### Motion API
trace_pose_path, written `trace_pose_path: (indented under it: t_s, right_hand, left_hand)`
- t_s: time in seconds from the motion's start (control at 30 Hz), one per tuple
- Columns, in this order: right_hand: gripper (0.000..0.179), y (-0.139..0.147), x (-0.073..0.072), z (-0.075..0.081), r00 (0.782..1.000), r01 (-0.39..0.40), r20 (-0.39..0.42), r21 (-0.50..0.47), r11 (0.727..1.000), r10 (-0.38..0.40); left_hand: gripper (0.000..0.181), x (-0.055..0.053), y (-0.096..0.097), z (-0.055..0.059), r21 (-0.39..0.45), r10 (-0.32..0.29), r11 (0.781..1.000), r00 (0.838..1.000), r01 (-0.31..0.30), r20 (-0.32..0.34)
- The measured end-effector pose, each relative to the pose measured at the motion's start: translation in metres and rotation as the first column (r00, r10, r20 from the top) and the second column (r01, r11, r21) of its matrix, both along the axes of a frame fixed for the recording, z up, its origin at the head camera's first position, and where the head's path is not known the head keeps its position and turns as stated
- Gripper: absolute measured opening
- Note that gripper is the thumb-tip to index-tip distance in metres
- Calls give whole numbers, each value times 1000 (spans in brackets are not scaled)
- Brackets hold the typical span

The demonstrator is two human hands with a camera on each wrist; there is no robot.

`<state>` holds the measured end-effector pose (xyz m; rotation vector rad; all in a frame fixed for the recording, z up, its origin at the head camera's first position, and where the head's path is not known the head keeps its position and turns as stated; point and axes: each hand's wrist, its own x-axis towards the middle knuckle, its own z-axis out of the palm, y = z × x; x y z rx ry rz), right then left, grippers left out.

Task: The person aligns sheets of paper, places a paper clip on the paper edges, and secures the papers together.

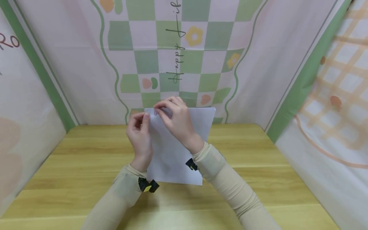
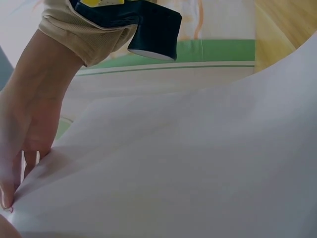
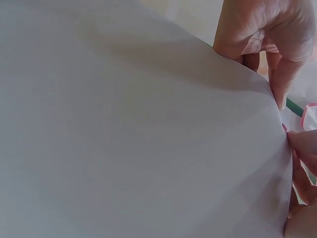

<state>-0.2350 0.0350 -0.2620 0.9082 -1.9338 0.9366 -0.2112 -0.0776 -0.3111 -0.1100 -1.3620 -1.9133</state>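
Note:
A white sheet of paper [image 1: 172, 159] is held up in front of me, above the table. My left hand [image 1: 140, 135] pinches its upper left corner, thumb on the near face. Close beside it, my right hand [image 1: 177, 121] pinches a small pink-red paper clip [image 1: 155, 113] at the top edge. In the right wrist view a bit of the paper clip [image 3: 285, 128] shows at the paper's edge, right by the right fingertips [image 3: 297, 141]. The paper fills most of both wrist views and hides some of the fingers behind it.
A wooden table [image 1: 244, 185] spreads beneath the hands. Behind it hangs a printed cloth [image 1: 169, 60] with green checks and flowers, and more cloth panels [image 1: 316, 127] stand at both sides. Black camera mounts [image 1: 148, 185] sit on the sleeved wrists.

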Motion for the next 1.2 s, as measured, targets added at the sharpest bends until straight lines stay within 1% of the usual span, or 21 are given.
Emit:
trace_pose_path:
  t_s: [0.13,0.3,0.47,0.7,0.83,1.0,1.1,1.2]
  right_hand:
    - [8,2,-1,-1,1000,15,-15,6,1000,-15]
    - [11,9,0,-1,998,69,-15,13,998,-68]
    - [12,17,-1,-2,993,115,-13,15,993,-115]
    - [11,33,-5,-5,980,191,-63,0,982,-190]
    - [13,42,-6,-7,970,232,-73,-15,973,-233]
    - [18,54,-7,-7,961,270,-51,-59,961,-273]
    - [22,61,-7,-5,956,289,-15,-90,953,-292]
    - [25,68,-7,-4,954,299,36,-127,946,-297]
  left_hand:
    - [24,0,0,-1,-16,-11,1000,1000,11,-3]
    - [23,-1,-1,-3,-32,-11,999,1000,11,15]
    - [18,-2,-1,-3,-4,-12,1000,1000,12,28]
    - [11,-4,-2,1,35,-14,999,999,13,51]
    - [4,-4,-2,2,68,-20,998,998,16,64]
    - [3,-5,-3,2,76,-26,997,997,21,68]
    - [4,-6,-3,2,76,-30,997,997,25,68]
    - [2,-7,-3,3,103,-31,994,997,25,64]
